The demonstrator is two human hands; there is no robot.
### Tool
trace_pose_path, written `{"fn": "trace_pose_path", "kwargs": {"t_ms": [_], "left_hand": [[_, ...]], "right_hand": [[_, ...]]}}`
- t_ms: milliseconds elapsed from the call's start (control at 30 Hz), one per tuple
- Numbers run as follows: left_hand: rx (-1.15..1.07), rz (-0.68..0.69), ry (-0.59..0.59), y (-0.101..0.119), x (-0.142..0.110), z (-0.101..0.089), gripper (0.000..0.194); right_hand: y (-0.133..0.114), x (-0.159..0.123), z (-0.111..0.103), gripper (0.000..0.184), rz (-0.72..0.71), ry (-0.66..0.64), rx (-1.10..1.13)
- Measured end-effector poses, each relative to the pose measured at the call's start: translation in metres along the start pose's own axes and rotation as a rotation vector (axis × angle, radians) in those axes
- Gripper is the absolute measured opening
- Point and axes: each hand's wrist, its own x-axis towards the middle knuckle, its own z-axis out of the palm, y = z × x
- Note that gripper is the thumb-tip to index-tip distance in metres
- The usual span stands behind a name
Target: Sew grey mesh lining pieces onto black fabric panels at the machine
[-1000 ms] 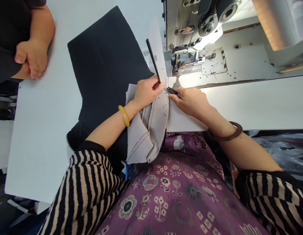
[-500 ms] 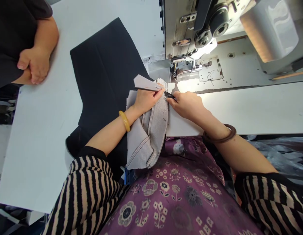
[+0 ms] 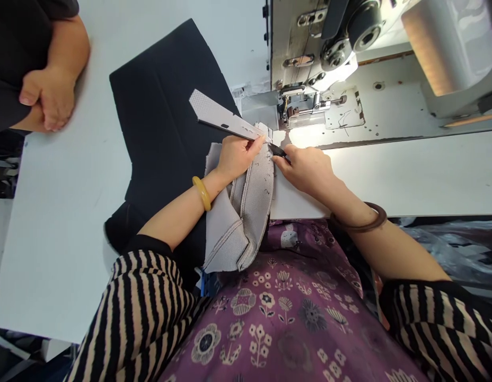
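Grey fabric with stitched seams (image 3: 257, 199) lies folded at the table's front edge, with small dark thread ends along its curved edge. My left hand (image 3: 237, 156) pinches the top of that fabric, where a narrow pale strip with a dark edge (image 3: 220, 114) sticks out to the upper left. Held in my right hand (image 3: 307, 170) is a small black tool (image 3: 277, 150), its tip against the fabric edge beside my left fingertips. My right fingers cover most of the tool, so its exact kind is hidden.
A large black fabric piece (image 3: 162, 101) spreads over the white table (image 3: 63, 228) under my left arm. The sewing machine (image 3: 293, 53) stands beyond my hands, its presser foot area (image 3: 286, 109) close by. Another person's hand (image 3: 51, 98) rests at the upper left.
The pale strip has swung up and outward, showing more of its length and its broad face. My hands stay nearly in place, and the view has shifted slightly.
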Motion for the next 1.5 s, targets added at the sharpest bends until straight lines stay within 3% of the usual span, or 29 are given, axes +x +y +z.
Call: {"fn": "trace_pose_path", "kwargs": {"t_ms": [367, 567, 667, 800, 867, 933, 967, 1033, 1100, 1167, 1233, 1300, 1400, 1467, 1500], "left_hand": [[-0.005, 0.056, 0.009, -0.006, -0.001, 0.003, 0.025], [-0.146, -0.062, 0.152, -0.005, -0.005, 0.001, 0.043], [-0.032, 0.157, 0.100, -0.006, -0.007, -0.002, 0.040], [0.363, 0.538, -0.051, -0.001, -0.009, -0.003, 0.039], [0.494, 0.584, -0.151, 0.007, -0.010, -0.003, 0.036], [0.516, 0.486, -0.237, 0.017, -0.010, -0.005, 0.022], [0.501, 0.395, -0.258, 0.023, -0.010, -0.006, 0.023], [0.473, 0.178, -0.271, 0.034, -0.008, -0.010, 0.044], [0.488, -0.006, -0.305, 0.042, -0.003, -0.012, 0.061], [0.528, -0.097, -0.363, 0.047, 0.003, -0.011, 0.069], [0.561, -0.127, -0.408, 0.050, 0.009, -0.009, 0.066], [0.585, -0.137, -0.439, 0.053, 0.014, -0.010, 0.048], [0.599, -0.150, -0.498, 0.057, 0.018, -0.017, 0.017], [0.570, -0.142, -0.496, 0.059, 0.018, -0.024, 0.014], [0.544, -0.135, -0.475, 0.059, 0.017, -0.027, 0.017]], "right_hand": [[-0.004, 0.007, 0.000, 0.039, -0.008, -0.012, 0.034], [0.004, 0.009, -0.001, 0.027, -0.032, 0.018, 0.087], [0.017, 0.000, -0.005, 0.030, -0.034, 0.036, 0.388], [0.020, -0.022, -0.001, 0.045, -0.005, -0.104, 1.051], [0.015, -0.030, 0.005, 0.053, -0.006, -0.136, 1.280], [0.014, -0.033, 0.008, 0.060, 0.022, -0.128, 1.391], [0.017, -0.033, 0.006, 0.059, 0.039, -0.115, 1.390], [0.032, -0.029, -0.005, 0.049, 0.066, -0.076, 1.260], [0.056, -0.024, -0.023, 0.036, 0.110, -0.036, 0.995], [0.082, -0.019, -0.041, 0.029, 0.179, 0.037, 0.628], [0.103, -0.019, -0.052, 0.024, 0.221, 0.148, 0.254], [0.114, -0.023, -0.055, 0.014, 0.242, 0.238, -0.001], [0.112, -0.034, -0.045, 0.020, 0.253, 0.399, -0.076], [0.100, -0.039, -0.033, 0.023, 0.173, 0.458, 0.094], [0.091, -0.040, -0.026, 0.022, 0.099, 0.426, 0.233]]}}
